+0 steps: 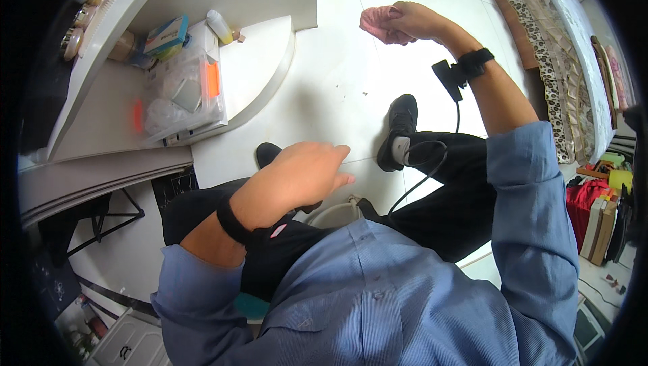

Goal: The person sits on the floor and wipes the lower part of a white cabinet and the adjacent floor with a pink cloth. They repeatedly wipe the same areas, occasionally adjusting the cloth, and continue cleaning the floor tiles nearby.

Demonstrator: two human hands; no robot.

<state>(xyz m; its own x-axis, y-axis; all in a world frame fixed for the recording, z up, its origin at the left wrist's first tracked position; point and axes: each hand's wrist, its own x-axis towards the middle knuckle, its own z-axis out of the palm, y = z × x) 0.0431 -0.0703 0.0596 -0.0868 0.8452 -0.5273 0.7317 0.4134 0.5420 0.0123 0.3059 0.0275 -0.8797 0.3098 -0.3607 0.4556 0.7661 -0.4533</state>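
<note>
My right hand (422,22) is stretched out over the white tiled floor (329,62), shut on a crumpled pink cloth (380,22). A black strap with a small device (450,78) and a cable is on the right wrist. My left hand (304,171) hovers above my lap, its back toward me and its thumb apart from the index finger. Nothing shows in it, though its palm is hidden. The left wrist wears a black band (232,221). Below the left hand, between my legs, part of a pale rounded rim (334,214) shows.
To the left, a white shelf unit (273,57) holds a clear plastic bin (182,92) with an orange latch, a tissue-like box (167,34) and a bottle (218,25). A bed with a frilled leopard-print skirt (552,92) edges the right. Small dark crumbs (364,93) lie on the floor.
</note>
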